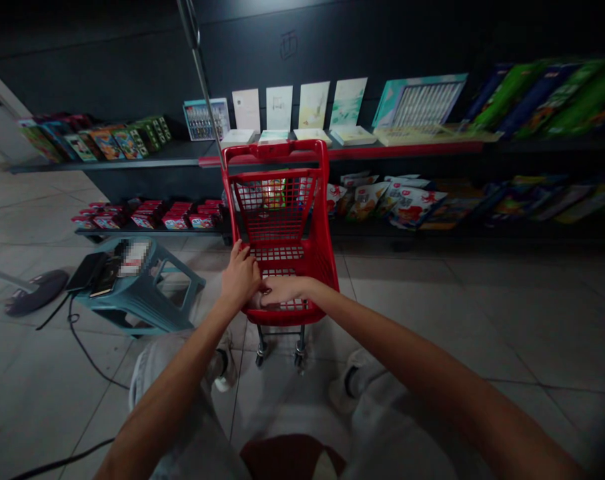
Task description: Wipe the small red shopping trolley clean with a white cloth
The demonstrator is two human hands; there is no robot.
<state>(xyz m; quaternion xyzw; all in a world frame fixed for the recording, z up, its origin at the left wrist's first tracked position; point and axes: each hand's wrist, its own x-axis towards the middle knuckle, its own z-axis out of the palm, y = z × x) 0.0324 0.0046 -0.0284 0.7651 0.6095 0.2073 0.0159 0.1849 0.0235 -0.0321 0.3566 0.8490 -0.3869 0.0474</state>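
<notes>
A small red plastic shopping cart [329,267] stands in front of me, its grid basket facing up and its handle at the far side. My left hand [240,275] lies over the cart's left rim, fingers stretched forward and slightly apart. From the right, my right hand [281,291] reaches across the near part of the basket to beside my left thumb. Its fingers are bent and pressed together at the near left corner, and whatever they hold, if anything, is hidden. The two hands almost touch.
Behind the cart, a shelf [402,152] carries boxes, booklets and pen sets [427,100]. Snack bags [415,203] and red packs [147,215] fill the lower level. A blue-grey stool [147,293] with a black device stands at left, near a round pole base [37,293] and cables.
</notes>
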